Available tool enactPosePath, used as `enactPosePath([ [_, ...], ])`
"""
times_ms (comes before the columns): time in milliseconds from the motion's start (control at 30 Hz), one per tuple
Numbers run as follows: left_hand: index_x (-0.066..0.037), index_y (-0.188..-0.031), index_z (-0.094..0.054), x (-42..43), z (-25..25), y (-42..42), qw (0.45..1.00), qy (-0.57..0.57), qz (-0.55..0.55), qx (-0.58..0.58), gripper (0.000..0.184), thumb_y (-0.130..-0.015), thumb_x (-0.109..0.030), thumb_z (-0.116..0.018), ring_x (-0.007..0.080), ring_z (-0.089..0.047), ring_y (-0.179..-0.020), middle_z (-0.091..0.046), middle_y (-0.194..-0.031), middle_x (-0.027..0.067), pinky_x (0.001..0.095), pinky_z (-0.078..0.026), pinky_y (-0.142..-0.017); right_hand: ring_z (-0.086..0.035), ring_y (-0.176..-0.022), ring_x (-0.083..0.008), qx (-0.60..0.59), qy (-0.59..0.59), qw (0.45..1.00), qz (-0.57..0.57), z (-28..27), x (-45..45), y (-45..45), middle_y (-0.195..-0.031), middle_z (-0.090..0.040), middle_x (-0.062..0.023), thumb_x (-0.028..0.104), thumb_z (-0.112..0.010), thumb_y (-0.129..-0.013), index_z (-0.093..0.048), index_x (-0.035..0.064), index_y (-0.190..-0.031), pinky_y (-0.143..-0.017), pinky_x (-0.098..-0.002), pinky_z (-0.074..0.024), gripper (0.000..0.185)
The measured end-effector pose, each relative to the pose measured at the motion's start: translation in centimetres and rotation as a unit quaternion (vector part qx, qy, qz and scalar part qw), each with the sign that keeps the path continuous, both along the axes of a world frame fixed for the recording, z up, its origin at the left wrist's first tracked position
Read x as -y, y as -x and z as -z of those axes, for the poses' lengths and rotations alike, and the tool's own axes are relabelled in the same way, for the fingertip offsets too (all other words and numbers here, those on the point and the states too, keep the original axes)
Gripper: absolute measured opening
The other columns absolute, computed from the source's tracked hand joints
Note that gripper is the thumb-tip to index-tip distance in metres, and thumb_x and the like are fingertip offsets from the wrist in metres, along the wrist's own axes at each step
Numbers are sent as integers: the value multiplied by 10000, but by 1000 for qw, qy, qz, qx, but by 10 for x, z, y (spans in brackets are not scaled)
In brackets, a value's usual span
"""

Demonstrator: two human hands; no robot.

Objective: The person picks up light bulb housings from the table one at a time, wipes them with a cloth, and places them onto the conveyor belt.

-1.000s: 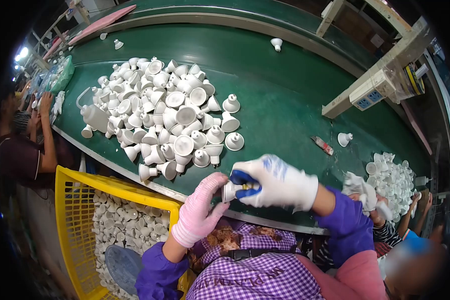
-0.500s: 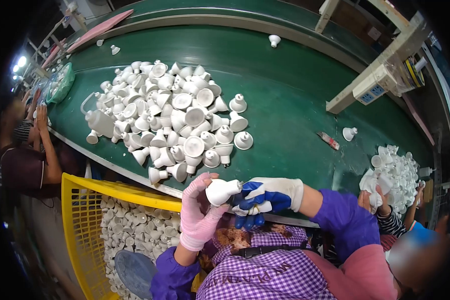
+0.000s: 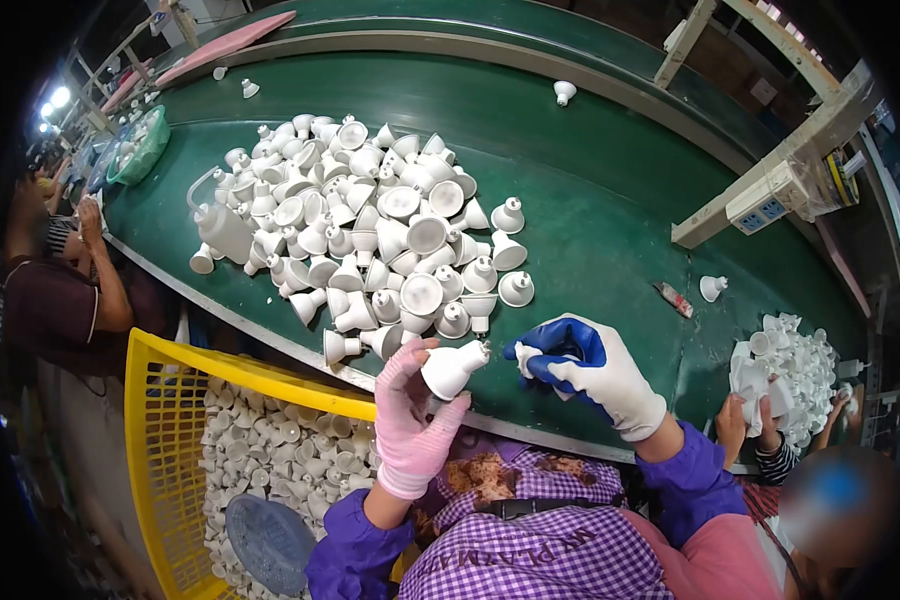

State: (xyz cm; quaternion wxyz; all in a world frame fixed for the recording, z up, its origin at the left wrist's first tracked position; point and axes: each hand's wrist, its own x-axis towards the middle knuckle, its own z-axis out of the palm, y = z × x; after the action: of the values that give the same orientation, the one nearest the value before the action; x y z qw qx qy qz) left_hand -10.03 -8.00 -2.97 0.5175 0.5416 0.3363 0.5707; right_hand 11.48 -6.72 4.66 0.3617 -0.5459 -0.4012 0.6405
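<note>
In a pink glove, my left hand grips a white lamp housing by its wide end, its pins pointing up to the right. To the right of it, my right hand, in a white glove with blue coated fingers, pinches a small white cloth. The cloth and the housing are apart. Beyond both hands a large heap of white lamp housings lies on the green belt. A white squeeze bottle stands at the heap's left side.
A yellow basket full of housings, with a blue-grey bowl in it, stands at the lower left. A post with sockets, a red-and-white tube and another heap are on the right. People work on both sides.
The housing has come away from my right hand and stays in my left. My right hand has moved right, away from it, with the cloth. The view has shifted slightly.
</note>
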Motion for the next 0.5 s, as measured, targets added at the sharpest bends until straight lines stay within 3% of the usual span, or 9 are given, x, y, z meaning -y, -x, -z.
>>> enactPosePath([
  [67,-71,-1303,-338,-1,-1,-1,999,30,0,16,672,-746,146,-644,246,-458,-1237,-389,-1352,162,368,-399,-1030,-608,-706,-88,-19,8,1000,12,6,0,-1,-895,-664,-53,148,-648,-872,-618,21,-1014,-557,-198,-435,193],
  [133,-68,-1302,-346,0,-3,-3,998,50,1,34,671,-737,142,-640,233,-474,-1213,-410,-1333,150,348,-403,-1019,-638,-772,-150,-233,53,968,72,22,0,0,-1002,-654,-111,179,-630,-902,-597,21,-1005,-628,-237,-482,191],
  [267,-39,-1300,-356,-2,-8,-3,995,84,2,58,656,-734,108,-653,213,-501,-1166,-461,-1274,137,323,-422,-991,-645,-869,-195,-289,23,953,84,29,2,1,-1149,-620,-164,182,-594,-930,-563,25,-1027,-739,-279,-496,187],
  [400,2,-1265,-385,-5,-12,1,983,173,38,39,601,-746,55,-682,178,-539,-1074,-500,-1200,131,286,-465,-912,-635,-840,-163,-183,11,976,116,16,-1,4,-1090,-645,-126,158,-605,-914,-581,20,-1047,-696,-261,-489,193],
  [467,7,-1256,-393,-7,-15,-1,980,188,42,48,582,-752,45,-683,168,-548,-1037,-510,-1173,123,270,-472,-881,-630,-817,-146,-20,-27,996,87,14,-1,-1,-1050,-648,-104,164,-651,-863,-597,0,-1015,-684,-234,-475,230],
  [500,12,-1247,-402,-8,-15,-2,977,203,43,55,565,-758,34,-684,158,-558,-1000,-520,-1147,115,254,-478,-850,-630,-817,-146,-17,-27,995,89,11,1,0,-1050,-648,-104,164,-651,-863,-597,0,-1015,-684,-234,-475,230],
])
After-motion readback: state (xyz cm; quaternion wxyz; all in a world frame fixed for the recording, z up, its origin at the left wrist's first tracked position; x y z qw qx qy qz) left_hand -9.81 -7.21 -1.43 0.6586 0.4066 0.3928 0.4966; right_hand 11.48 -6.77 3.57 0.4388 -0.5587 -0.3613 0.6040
